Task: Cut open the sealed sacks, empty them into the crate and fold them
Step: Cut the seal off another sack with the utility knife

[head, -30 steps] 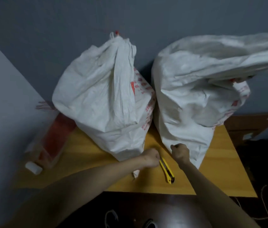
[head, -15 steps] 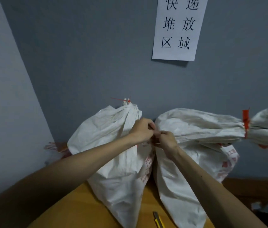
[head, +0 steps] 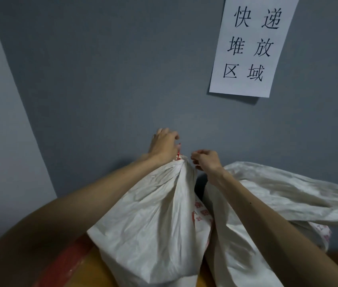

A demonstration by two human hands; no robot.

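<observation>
Now both hands up at left sack (head: 153,214) neck.

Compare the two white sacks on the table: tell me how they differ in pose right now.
The left sack stands upright, its gathered neck pointing up with a red tie at the top; the right sack has its neck flopped sideways to the right. Both hands are at the left sack's neck, not the right sack's. Both are crinkled white with red print.
</observation>
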